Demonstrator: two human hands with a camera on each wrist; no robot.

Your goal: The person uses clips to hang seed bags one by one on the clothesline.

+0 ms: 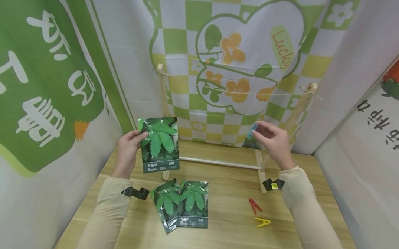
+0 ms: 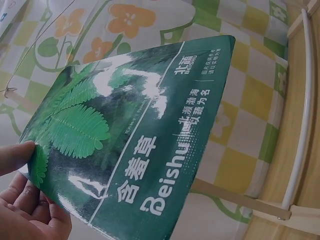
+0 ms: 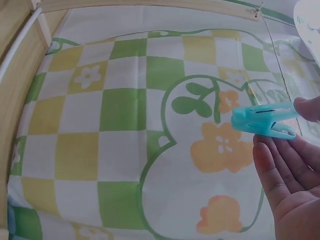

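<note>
In the head view my left hand (image 1: 127, 152) pinches a green seed packet (image 1: 160, 147) by its left edge, thumb on the front. The packet is upright, its leaf picture and white lettering facing me. In the left wrist view the same packet (image 2: 120, 135) tilts, with the thumb on its face and the other fingers behind. My right hand (image 1: 276, 143) holds a light-blue clothespin (image 1: 252, 131) between thumb and fingers. Seen from the right wrist, the clothespin (image 3: 265, 119) points away from the hand, gripped at its handle end.
A string (image 1: 221, 89) runs between two wooden posts (image 1: 299, 108) of a rack, a white bar (image 1: 218, 163) low between them. Two overlapping seed packets (image 1: 193, 204) lie on the wooden table (image 1: 226, 237). At right lie a red clothespin (image 1: 255, 206) and a yellow clothespin (image 1: 262, 222).
</note>
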